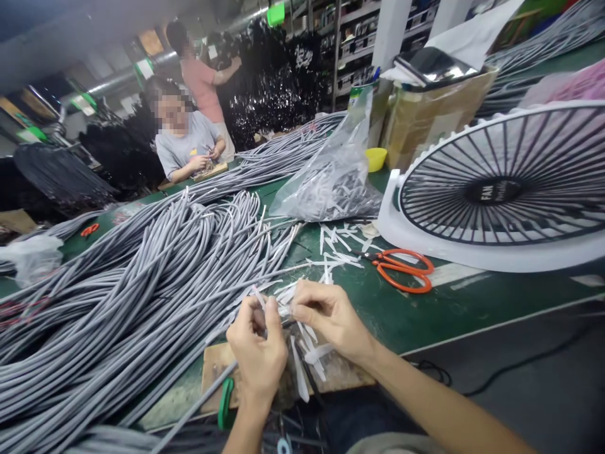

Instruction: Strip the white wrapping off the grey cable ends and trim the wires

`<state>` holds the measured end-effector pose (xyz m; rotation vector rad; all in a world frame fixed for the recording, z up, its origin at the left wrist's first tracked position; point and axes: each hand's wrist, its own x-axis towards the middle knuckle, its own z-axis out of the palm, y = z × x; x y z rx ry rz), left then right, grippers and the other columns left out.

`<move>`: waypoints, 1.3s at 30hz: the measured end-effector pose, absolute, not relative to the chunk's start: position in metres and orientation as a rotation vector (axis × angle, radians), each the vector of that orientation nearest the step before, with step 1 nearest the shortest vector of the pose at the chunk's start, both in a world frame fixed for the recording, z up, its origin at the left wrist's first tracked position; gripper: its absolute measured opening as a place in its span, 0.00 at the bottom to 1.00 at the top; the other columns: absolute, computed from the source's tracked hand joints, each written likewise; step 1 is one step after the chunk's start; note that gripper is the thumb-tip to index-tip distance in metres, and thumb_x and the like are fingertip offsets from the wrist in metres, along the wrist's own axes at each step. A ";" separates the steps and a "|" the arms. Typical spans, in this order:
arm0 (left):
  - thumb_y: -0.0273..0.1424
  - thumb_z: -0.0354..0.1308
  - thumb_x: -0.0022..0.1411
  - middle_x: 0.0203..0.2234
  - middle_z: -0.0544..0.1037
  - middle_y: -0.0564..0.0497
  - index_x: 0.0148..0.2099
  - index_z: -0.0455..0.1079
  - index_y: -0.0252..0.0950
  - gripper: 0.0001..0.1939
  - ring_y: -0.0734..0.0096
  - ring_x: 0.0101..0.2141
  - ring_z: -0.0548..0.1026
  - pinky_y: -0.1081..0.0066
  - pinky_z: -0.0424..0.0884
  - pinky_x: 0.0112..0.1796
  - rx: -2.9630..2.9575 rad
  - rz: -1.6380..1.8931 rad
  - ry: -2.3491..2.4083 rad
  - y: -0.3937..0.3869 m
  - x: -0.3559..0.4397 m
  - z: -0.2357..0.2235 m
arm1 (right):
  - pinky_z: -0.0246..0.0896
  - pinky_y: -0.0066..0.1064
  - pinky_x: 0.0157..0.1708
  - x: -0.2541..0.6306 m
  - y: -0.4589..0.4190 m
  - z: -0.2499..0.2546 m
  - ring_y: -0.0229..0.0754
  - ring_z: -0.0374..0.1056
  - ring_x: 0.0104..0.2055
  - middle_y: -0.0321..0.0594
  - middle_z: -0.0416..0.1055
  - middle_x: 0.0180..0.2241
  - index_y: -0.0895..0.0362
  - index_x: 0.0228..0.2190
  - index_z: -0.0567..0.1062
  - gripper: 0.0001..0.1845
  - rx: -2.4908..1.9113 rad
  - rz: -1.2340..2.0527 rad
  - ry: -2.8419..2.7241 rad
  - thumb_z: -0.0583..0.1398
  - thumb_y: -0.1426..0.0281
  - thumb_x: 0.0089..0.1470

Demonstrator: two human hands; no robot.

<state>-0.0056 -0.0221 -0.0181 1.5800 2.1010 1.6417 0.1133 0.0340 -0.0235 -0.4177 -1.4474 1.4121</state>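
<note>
Near the front edge of the green table, my left hand (259, 353) is closed round a grey cable (201, 402), which comes up from the lower left. A pale end shows between thumb and forefinger. Close beside it my right hand (331, 315) pinches at a small white piece (284, 310), partly hidden by the fingers; I cannot tell whether it touches the cable. Beneath both hands lies a worn wooden board (347, 372) with white strips (299, 372) on it. More loose white strips (333, 243) are scattered beyond my hands.
A large bundle of grey cables (118, 296) covers the left. Orange-handled scissors (406, 271) and a white fan (496, 189) are to the right. A clear bag (326, 189) of white pieces stands behind. Across the table a person in grey (189, 142) works; another (203, 82) stands behind.
</note>
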 end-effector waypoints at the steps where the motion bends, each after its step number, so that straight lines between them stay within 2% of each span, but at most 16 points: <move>1: 0.34 0.54 0.59 0.13 0.52 0.63 0.24 0.59 0.37 0.13 0.81 0.14 0.53 0.77 0.50 0.18 1.516 1.671 2.113 -0.021 -0.008 -0.019 | 0.48 0.28 0.22 0.116 0.034 -0.022 0.35 0.53 0.22 0.33 0.58 0.17 0.57 0.16 0.69 0.22 -0.339 1.402 -1.412 0.62 0.55 0.51; 4: 0.38 0.55 0.58 0.13 0.51 0.63 0.24 0.58 0.38 0.15 0.81 0.14 0.51 0.78 0.47 0.16 1.217 1.814 2.121 -0.017 -0.016 -0.024 | 0.46 0.27 0.20 0.123 0.035 -0.018 0.34 0.50 0.20 0.31 0.54 0.15 0.56 0.14 0.65 0.24 -0.184 1.357 -1.217 0.62 0.55 0.50; 7: 0.46 0.52 0.59 0.13 0.53 0.62 0.25 0.60 0.37 0.19 0.80 0.14 0.52 0.78 0.49 0.16 1.147 1.767 1.898 -0.015 -0.019 -0.027 | 0.43 0.26 0.18 0.121 0.037 -0.017 0.32 0.47 0.19 0.30 0.54 0.17 0.56 0.19 0.68 0.19 -0.478 1.333 -1.189 0.65 0.56 0.47; 10: 0.52 0.46 0.61 0.15 0.56 0.59 0.26 0.64 0.36 0.25 0.79 0.16 0.55 0.78 0.53 0.16 1.129 1.660 1.756 -0.016 -0.016 -0.027 | 0.44 0.24 0.18 0.108 0.035 -0.019 0.31 0.46 0.18 0.25 0.51 0.16 0.57 0.28 0.71 0.17 -0.796 1.314 -1.456 0.68 0.60 0.40; 12: 0.53 0.45 0.61 0.17 0.60 0.57 0.28 0.67 0.35 0.27 0.78 0.17 0.57 0.78 0.54 0.16 1.114 1.648 1.752 -0.018 -0.014 -0.028 | 0.44 0.24 0.18 0.099 0.033 -0.020 0.31 0.47 0.18 0.24 0.50 0.15 0.58 0.28 0.72 0.15 -0.840 1.239 -1.636 0.67 0.62 0.41; 14: 0.53 0.45 0.61 0.18 0.64 0.56 0.31 0.69 0.34 0.26 0.78 0.17 0.59 0.78 0.55 0.16 1.096 1.644 1.737 -0.021 -0.015 -0.028 | 0.45 0.24 0.18 0.094 0.032 -0.020 0.31 0.48 0.18 0.27 0.55 0.15 0.58 0.24 0.73 0.11 -0.806 1.131 -1.727 0.63 0.63 0.47; 16: 0.51 0.45 0.63 0.18 0.67 0.55 0.34 0.71 0.34 0.25 0.78 0.17 0.61 0.78 0.57 0.17 1.107 1.605 1.691 -0.024 -0.018 -0.028 | 0.48 0.25 0.19 0.092 0.032 -0.021 0.32 0.53 0.18 0.32 0.63 0.16 0.58 0.20 0.73 0.14 -0.776 1.077 -1.743 0.60 0.63 0.51; 18: 0.47 0.49 0.62 0.19 0.69 0.54 0.36 0.73 0.33 0.22 0.76 0.18 0.64 0.78 0.61 0.19 1.164 1.531 1.655 -0.026 -0.022 -0.028 | 0.52 0.25 0.20 0.095 0.033 -0.024 0.34 0.57 0.20 0.36 0.69 0.19 0.59 0.21 0.75 0.15 -0.769 1.123 -1.718 0.59 0.62 0.52; 21: 0.39 0.60 0.55 0.22 0.76 0.50 0.36 0.76 0.32 0.14 0.72 0.23 0.71 0.76 0.66 0.23 1.252 1.427 1.646 -0.026 -0.025 -0.026 | 0.55 0.25 0.21 0.100 0.034 -0.029 0.35 0.60 0.21 0.38 0.71 0.21 0.60 0.23 0.76 0.17 -0.777 1.245 -1.635 0.59 0.60 0.52; 23: 0.35 0.63 0.52 0.25 0.78 0.49 0.35 0.77 0.33 0.11 0.70 0.26 0.74 0.75 0.69 0.26 1.285 1.468 1.647 -0.025 -0.024 -0.025 | 0.55 0.24 0.20 0.102 0.034 -0.031 0.35 0.60 0.20 0.38 0.70 0.20 0.61 0.23 0.76 0.18 -0.785 1.269 -1.588 0.59 0.58 0.52; 26: 0.34 0.64 0.51 0.19 0.75 0.51 0.31 0.79 0.33 0.09 0.73 0.20 0.71 0.76 0.68 0.22 1.299 1.648 1.644 -0.024 -0.022 -0.024 | 0.54 0.24 0.18 0.103 0.034 -0.032 0.33 0.58 0.19 0.36 0.67 0.17 0.61 0.20 0.75 0.20 -0.779 1.247 -1.558 0.60 0.57 0.51; 29: 0.37 0.62 0.53 0.13 0.71 0.54 0.28 0.78 0.32 0.12 0.76 0.14 0.67 0.77 0.64 0.17 1.247 1.679 1.655 -0.025 -0.020 -0.023 | 0.53 0.23 0.18 0.104 0.033 -0.030 0.32 0.56 0.18 0.35 0.66 0.16 0.61 0.18 0.73 0.21 -0.750 1.254 -1.536 0.61 0.57 0.51; 34: 0.41 0.60 0.54 0.10 0.71 0.54 0.26 0.74 0.31 0.17 0.75 0.12 0.68 0.76 0.66 0.15 1.064 1.702 1.724 -0.025 -0.015 -0.025 | 0.51 0.24 0.18 0.106 0.031 -0.028 0.32 0.54 0.18 0.33 0.63 0.15 0.59 0.16 0.70 0.22 -0.749 1.270 -1.535 0.61 0.56 0.50; 39: 0.47 0.60 0.52 0.12 0.66 0.58 0.24 0.65 0.34 0.20 0.80 0.11 0.64 0.79 0.63 0.13 0.920 1.778 1.591 -0.021 -0.015 -0.027 | 0.52 0.25 0.19 0.104 0.032 -0.027 0.33 0.54 0.18 0.33 0.62 0.15 0.59 0.16 0.69 0.22 -0.726 1.380 -1.490 0.62 0.54 0.47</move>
